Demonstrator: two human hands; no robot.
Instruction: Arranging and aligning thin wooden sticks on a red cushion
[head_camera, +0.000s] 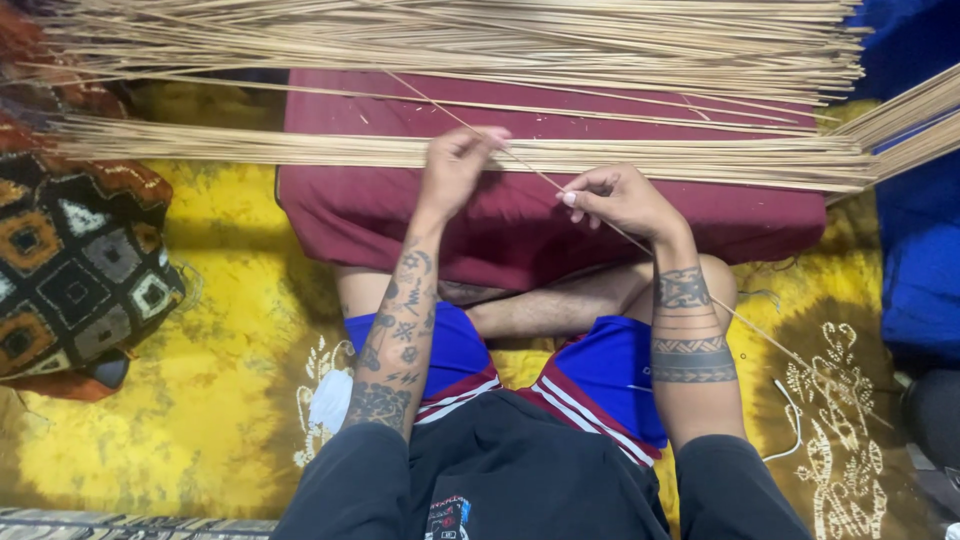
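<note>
Cane strip (520, 160), thin and pale, runs slantwise between my hands over the maroon cushion (400, 215). My left hand (455, 165) has its fingers closed on the upper stretch; my right hand (615, 198) pinches it lower down. Bundled strips (300, 150) lie across the cushion, many untouched. Yellow rug (210, 260) offers room left; blue cloth (915, 260) crowds right.

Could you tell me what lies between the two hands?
In the head view, only the thin stick they both pinch spans from left hand to right hand, over the maroon cushion.
</note>
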